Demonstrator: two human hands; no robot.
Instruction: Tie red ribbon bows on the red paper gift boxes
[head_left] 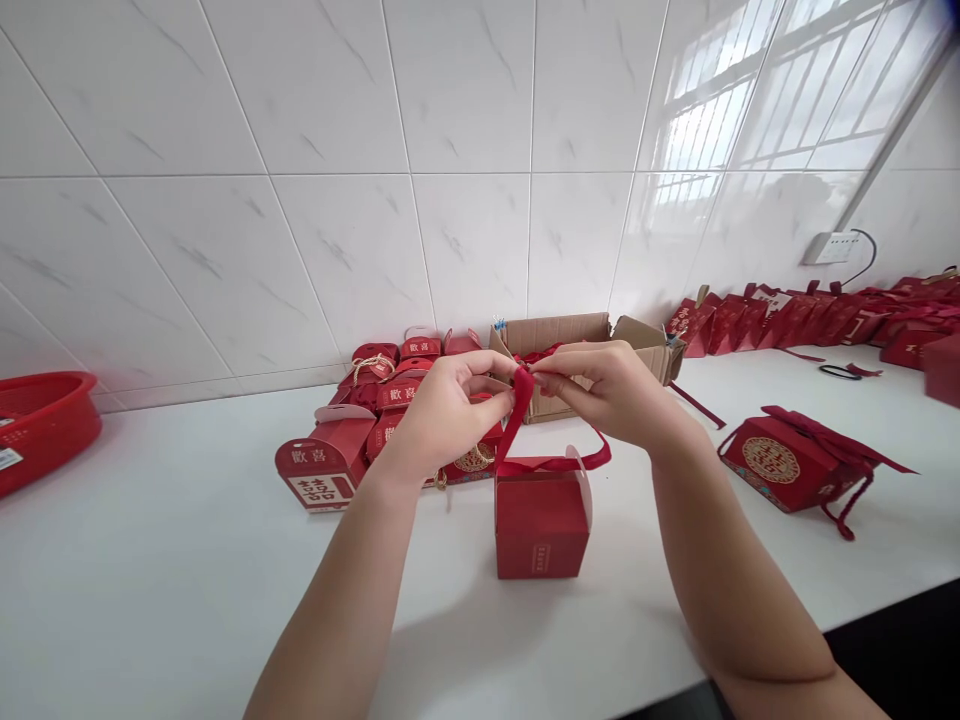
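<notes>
A small red gift box (541, 525) stands upright on the white table in front of me. A dark red ribbon (514, 420) runs up from the box's top to my fingers and loops out to the right. My left hand (466, 405) pinches the ribbon between thumb and fingers above the box. Close beside it, my right hand (604, 385) also pinches the ribbon, fingertips nearly meeting those of the left. The exact fold of the ribbon between the fingertips is partly hidden.
Several red gift boxes (322, 465) are grouped behind my left arm. An open cardboard carton (559, 328) stands by the tiled wall. Right of me lies a ribboned red box (780, 460), with a row of red boxes (739, 322) behind. A red plastic basket (49, 425) sits far left.
</notes>
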